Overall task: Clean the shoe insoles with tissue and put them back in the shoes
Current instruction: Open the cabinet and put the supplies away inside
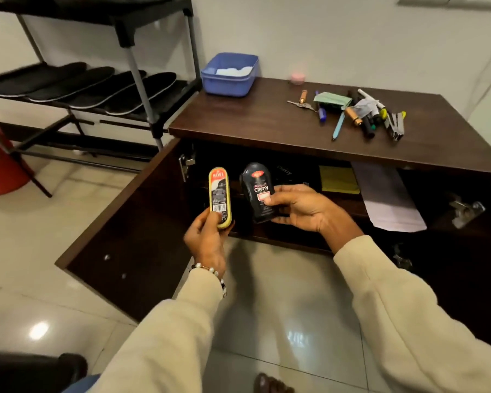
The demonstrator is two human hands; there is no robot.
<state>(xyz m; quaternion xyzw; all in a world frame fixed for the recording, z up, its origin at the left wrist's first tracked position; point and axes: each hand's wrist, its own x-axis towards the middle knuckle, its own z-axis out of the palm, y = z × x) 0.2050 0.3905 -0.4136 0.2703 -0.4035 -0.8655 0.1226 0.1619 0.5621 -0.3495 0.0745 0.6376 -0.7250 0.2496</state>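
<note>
Insoles (pixel 77 85) lie side by side on the rack shelf, far left of both hands, long axes running left-right. Left hand (pixel 207 239), nearer, grips a sponge (pixel 221 197); right hand (pixel 298 208) pinches a bottle (pixel 257 191).

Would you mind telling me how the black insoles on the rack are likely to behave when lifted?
The insoles look thin and flat, so probably light and somewhat floppy, drooping if lifted by one end. They overlap in a row on the rack shelf, so pulling one may drag its neighbour.
</note>
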